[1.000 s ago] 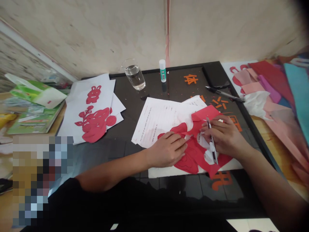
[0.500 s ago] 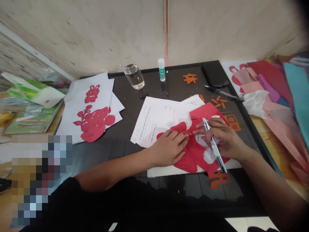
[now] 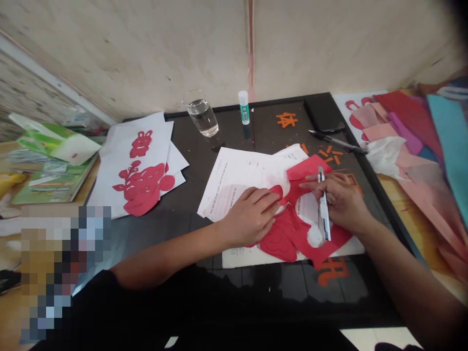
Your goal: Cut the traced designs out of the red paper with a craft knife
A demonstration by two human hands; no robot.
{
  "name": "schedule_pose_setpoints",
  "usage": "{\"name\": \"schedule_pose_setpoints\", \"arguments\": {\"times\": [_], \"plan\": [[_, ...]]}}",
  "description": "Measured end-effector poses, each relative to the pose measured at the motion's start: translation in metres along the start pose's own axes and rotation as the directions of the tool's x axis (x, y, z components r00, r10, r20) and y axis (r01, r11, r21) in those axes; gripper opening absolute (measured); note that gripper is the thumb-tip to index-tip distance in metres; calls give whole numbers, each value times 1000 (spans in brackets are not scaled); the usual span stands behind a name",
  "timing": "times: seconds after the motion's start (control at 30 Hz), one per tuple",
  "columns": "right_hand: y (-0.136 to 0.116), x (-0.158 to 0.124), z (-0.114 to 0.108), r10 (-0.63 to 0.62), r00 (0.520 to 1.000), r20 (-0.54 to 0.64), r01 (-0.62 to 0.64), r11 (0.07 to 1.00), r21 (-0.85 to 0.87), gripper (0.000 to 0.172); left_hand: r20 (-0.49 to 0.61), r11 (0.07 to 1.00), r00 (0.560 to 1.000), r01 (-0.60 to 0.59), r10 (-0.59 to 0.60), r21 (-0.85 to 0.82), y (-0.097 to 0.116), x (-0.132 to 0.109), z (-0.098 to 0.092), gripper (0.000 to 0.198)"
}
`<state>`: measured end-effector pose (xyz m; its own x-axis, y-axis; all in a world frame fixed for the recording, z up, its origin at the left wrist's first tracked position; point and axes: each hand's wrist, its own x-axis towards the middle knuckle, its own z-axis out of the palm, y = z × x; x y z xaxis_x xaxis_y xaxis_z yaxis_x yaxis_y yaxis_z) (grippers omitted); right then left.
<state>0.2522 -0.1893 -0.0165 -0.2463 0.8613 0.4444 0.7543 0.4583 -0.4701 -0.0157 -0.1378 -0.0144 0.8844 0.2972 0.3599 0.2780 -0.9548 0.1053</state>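
Note:
Sheets of red paper (image 3: 280,239) with drawn outlines and cut-out openings lie over white printed sheets (image 3: 230,170) on the dark table. My left hand (image 3: 252,214) rests on the red paper's left part, its fingers bent over and gripping it; the fingertips are partly hidden. In my right hand (image 3: 340,197) is a silver utility knife (image 3: 323,214), held between thumb and fingers above the right side of the red paper. The knife slants nearly upright in the view, over a round opening that shows white beneath.
A glass of water (image 3: 203,117) and a glue stick (image 3: 243,108) stand at the back. Red cut-outs (image 3: 142,190) lie on white paper at left. A pen (image 3: 338,141), a black phone-like object (image 3: 323,114), orange characters (image 3: 287,120) and coloured paper (image 3: 420,161) are at right.
My left hand has shifted slightly left over the red paper, uncovering more of its middle. The knife has turned more upright, and my right hand has moved a little right and up.

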Motion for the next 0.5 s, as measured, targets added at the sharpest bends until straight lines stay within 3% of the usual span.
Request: {"name": "schedule_pose_setpoints", "arguments": {"times": [0.1, 0.37, 0.5], "plan": [[2, -1, 2, -12, 998, 56, 14, 1000, -21, 21, 70, 997, 996, -47, 51, -62, 2, -1, 4, 31], [3, -2, 3, -49, 998, 46, 51, 998, -28, 16, 11, 988, 994, -110, 112, -108, 1, -7, 9, 32], [4, -1, 4, -40, 988, 150, 42, 999, -7, 23, 49, 993, 995, -88, 92, -84, 3, -6, 9, 31]]}}
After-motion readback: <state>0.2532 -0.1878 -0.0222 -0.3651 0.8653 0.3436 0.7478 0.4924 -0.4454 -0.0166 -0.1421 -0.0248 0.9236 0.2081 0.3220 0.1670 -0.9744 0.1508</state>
